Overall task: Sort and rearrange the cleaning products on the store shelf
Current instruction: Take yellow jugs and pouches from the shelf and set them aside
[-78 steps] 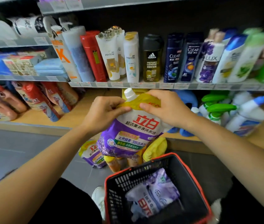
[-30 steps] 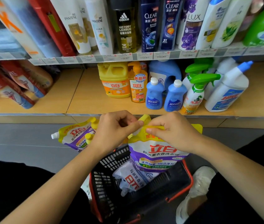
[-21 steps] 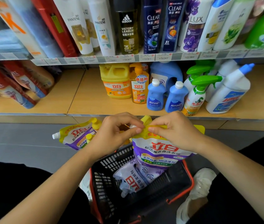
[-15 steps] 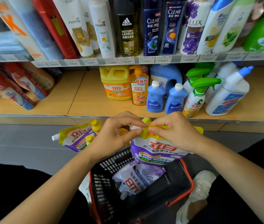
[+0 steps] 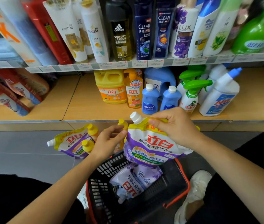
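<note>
R hand [image 5: 174, 126] pinches pouch [image 5: 153, 146] top; L hand [image 5: 110, 141] slack, just beside its edge.

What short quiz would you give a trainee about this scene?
1. True or false: the right hand pinches the top of the pouch.
2. What lies in the basket? A: a spray bottle. B: a second pouch. C: a shoe.
3. Fill in: the cap of the held pouch is ____ in colour.
Key: 1 true; 2 B; 3 white.
</note>
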Available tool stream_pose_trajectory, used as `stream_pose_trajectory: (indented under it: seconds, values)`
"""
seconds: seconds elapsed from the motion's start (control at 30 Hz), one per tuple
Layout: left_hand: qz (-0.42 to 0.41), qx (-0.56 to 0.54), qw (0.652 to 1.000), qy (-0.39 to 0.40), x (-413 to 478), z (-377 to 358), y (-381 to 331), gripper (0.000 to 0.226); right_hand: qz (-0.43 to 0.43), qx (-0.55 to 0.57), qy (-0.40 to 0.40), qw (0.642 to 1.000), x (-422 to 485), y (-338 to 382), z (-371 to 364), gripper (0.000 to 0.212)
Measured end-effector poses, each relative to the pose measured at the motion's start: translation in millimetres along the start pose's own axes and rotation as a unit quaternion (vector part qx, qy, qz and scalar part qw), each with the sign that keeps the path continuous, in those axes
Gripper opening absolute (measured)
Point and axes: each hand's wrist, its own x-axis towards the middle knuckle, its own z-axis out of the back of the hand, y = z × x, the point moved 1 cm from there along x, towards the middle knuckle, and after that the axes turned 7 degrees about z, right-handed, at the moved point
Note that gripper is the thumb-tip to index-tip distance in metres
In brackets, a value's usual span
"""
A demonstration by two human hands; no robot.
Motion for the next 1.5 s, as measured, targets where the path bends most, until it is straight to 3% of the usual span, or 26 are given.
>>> stream_pose_trajectory:
  seconds: [0.1,0.2,0.3,0.47,0.57,0.67,0.77,0.9,0.97,1.07,1.2,1.27,1.3,1.37,1.4,1.47,1.5]
  values:
    - [0.176,-0.053,0.983,0.019,5,-9,23,0.026,-0.003,0.030,-0.025,0.999,2,3,6,0.020]
    - [0.254,-0.036,0.961,0.101,6,-13,33,0.028,-0.004,0.075,-0.069,0.995,5,8,11,0.013]
    - [0.252,-0.088,0.954,0.138,10,-17,35,0.037,0.000,0.086,-0.109,0.990,7,4,18,0.035]
    - [0.242,-0.218,0.938,0.120,15,-28,30,0.035,-0.002,0.068,-0.135,0.988,8,0,26,0.013]
    - [0.233,-0.285,0.927,0.074,18,-26,31,0.029,-0.016,0.058,-0.173,0.983,9,-7,35,0.024]
    - [0.202,-0.303,0.931,0.027,21,-20,27,0.022,-0.033,0.008,-0.206,0.978,9,-20,45,0.040]
    - [0.172,-0.317,0.933,-0.011,22,-12,25,0.013,-0.049,-0.026,-0.223,0.973,7,-29,46,0.036]
    - [0.113,-0.341,0.929,-0.091,21,-2,6,0.020,-0.095,-0.043,-0.236,0.966,7,-53,43,0.036]
    - [0.047,-0.304,0.940,-0.151,19,3,-11,0.022,-0.129,-0.054,-0.243,0.960,6,-67,39,0.034]
    - [-0.058,-0.203,0.964,-0.163,9,7,-37,0.028,-0.191,-0.037,-0.233,0.953,3,-77,27,0.020]
    - [-0.150,-0.125,0.960,-0.199,-6,13,-63,0.023,-0.249,-0.051,-0.193,0.948,0,-77,24,0.022]
    - [-0.198,-0.081,0.953,-0.215,-15,13,-77,0.022,-0.254,-0.168,-0.115,0.946,0,-71,29,0.028]
    - [-0.220,-0.057,0.949,-0.219,-18,14,-83,0.022,-0.246,-0.273,-0.078,0.927,0,-67,31,0.031]
    - [-0.274,-0.010,0.936,-0.220,-26,16,-93,0.021,-0.201,-0.407,-0.085,0.887,2,-50,34,0.032]
    - [-0.303,0.009,0.928,-0.215,-29,16,-97,0.018,-0.168,-0.393,-0.106,0.898,4,-40,34,0.026]
    - [-0.341,0.034,0.919,-0.196,-35,13,-102,0.013,-0.092,-0.195,-0.130,0.968,7,-21,30,0.004]
    - [-0.348,0.040,0.918,-0.185,-37,10,-103,0.012,-0.072,-0.092,-0.098,0.988,9,-13,25,0.013]
